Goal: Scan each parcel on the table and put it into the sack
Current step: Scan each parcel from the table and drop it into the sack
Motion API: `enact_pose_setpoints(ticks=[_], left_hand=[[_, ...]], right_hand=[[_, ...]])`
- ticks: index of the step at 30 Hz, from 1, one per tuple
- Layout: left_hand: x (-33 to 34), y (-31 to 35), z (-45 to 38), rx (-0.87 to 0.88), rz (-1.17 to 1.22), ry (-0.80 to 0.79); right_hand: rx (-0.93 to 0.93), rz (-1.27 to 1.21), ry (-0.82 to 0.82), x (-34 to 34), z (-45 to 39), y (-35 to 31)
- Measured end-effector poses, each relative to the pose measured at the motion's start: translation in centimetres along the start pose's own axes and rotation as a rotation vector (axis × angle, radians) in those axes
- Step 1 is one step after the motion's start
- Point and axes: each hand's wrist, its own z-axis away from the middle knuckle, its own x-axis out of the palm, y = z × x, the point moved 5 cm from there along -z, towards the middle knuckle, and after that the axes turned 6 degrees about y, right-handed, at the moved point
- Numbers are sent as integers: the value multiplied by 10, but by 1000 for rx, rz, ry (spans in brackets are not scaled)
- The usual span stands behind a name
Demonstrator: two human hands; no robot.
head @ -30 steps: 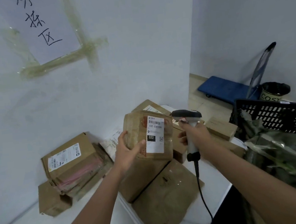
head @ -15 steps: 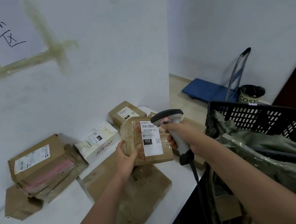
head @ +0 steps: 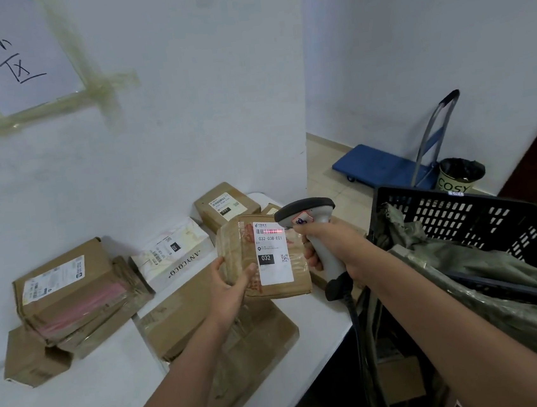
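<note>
- We hold the parcel above the table, our left hand gripping its left edge.
- Our right hand grips the scanner; red light crosses the label's barcode.
- The sack hangs in the crate at right.

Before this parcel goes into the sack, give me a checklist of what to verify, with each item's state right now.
1. Parcel held securely: ok; the left hand grips its left edge, thumb on the front.
2. Label facing the scanner: ok; it faces up, unobstructed.
3. Red scan line on the barcode: ok; it crosses the bars at the label's top.
4. Scan registered: cannot tell; no beep or indicator shows.
5. Right hand gripping the scanner's handle: ok.
6. Sack open to receive: cannot tell; green fabric drapes over the black crate, its mouth unclear.
</note>
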Motion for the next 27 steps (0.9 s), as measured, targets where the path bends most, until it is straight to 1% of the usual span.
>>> enact_pose_setpoints(ticks=[9, 14, 19, 21, 24, 27], left_hand=[[-4, 3, 0, -11, -37, -5], [-3, 1, 2, 27, -33, -21], [7, -4, 13, 55, 2, -41], [15, -10, 20, 41, 31, -65], [29, -17, 33, 68, -28, -82], [54, -21, 47, 106, -80, -155]], right_hand=[[35, -50, -13, 1, -2, 5], [45, -76, 6, -1, -2, 13], [90, -125, 35, -19, 4, 36], [113, -143, 105, -37, 5, 54], [158, -196, 295, -78, 6, 94], [240, -265, 482, -126, 10, 139]])
